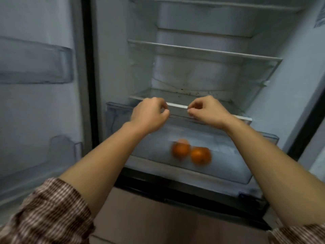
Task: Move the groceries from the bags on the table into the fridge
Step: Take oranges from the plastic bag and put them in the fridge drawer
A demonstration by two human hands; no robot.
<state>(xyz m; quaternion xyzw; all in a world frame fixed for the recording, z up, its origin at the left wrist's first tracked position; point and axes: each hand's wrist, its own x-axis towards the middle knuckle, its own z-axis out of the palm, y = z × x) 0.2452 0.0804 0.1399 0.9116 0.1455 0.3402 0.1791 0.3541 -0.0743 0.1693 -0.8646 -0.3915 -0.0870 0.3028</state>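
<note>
Both oranges (201, 155) in the near drawer (228, 173) are blurred; a paler round thing (182, 141) behind the left one is half hidden.

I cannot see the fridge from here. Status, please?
Left hand and right hand curled at shelf edge, grip unclear. Oranges in open drawer. Nothing blocks them.
</note>
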